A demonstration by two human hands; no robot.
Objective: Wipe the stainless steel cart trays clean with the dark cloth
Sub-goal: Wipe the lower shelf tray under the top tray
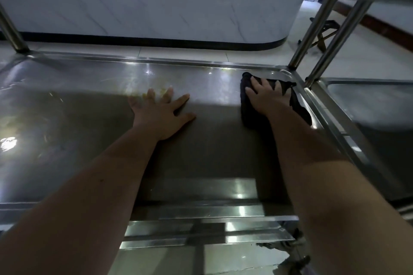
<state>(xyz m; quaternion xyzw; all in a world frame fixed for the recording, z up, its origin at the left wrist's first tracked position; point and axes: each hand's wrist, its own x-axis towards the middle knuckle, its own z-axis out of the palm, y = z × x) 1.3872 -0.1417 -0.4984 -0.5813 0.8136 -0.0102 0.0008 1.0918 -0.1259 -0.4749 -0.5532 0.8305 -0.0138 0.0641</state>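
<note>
The dark cloth (pixel 298 107), soft, limp and likely light, lies bunched in the tray's (pixel 201 152) two o'clock corner under the right hand (pixel 266 98), whose spread fingers press it flat, palm pressure probably serving better than pinching, while the left hand (pixel 159 114) rests released at its nine o'clock.

cloth (pixel 297 107) in tray's (pixel 89 100) far-right corner, second tray (pixel 368 105) just right

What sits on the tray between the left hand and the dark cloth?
Nothing: in the head view, only bare steel of the tray separates the flat left hand from the dark cloth under the right hand.
</note>
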